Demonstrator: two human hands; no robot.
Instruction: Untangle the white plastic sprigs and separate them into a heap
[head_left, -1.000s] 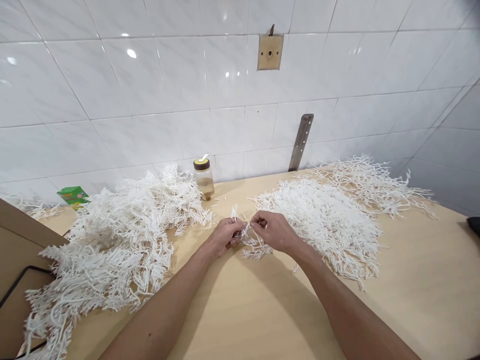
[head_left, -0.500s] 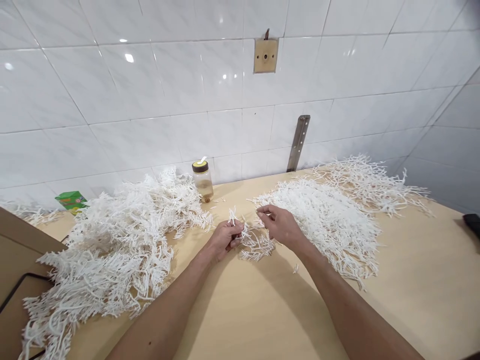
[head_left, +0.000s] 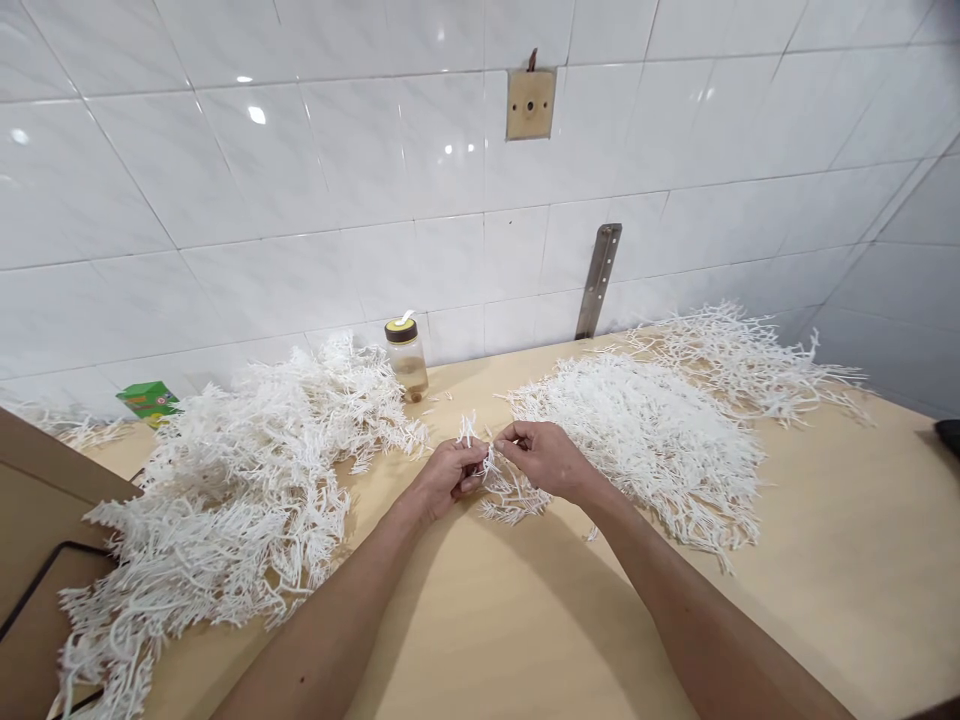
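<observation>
My left hand (head_left: 450,472) is closed on a white branching plastic sprig (head_left: 466,430), whose thin tips stick up past the thumb. Close on its right, my right hand (head_left: 541,458) pinches with thumb and forefinger at the same sprig; the exact bit between those fingertips is too small to make out. Below both hands a small heap of white sprig pieces (head_left: 514,500) lies on the table. A large tangled pile of white sprigs (head_left: 247,490) spreads to the left, and a flatter pile of them (head_left: 652,440) lies right of my right hand.
A clear bottle with a dark and yellow lid (head_left: 407,360) stands by the tiled wall. Further left are a green box (head_left: 148,402) and a brown carton (head_left: 52,510). More thin white sprigs (head_left: 757,360) lie back right. A metal bracket (head_left: 598,282) leans at the wall.
My right hand has moved left, its fingertips coming to the sprig at my left hand. The left hand has stayed nearly in place with its hold.
</observation>
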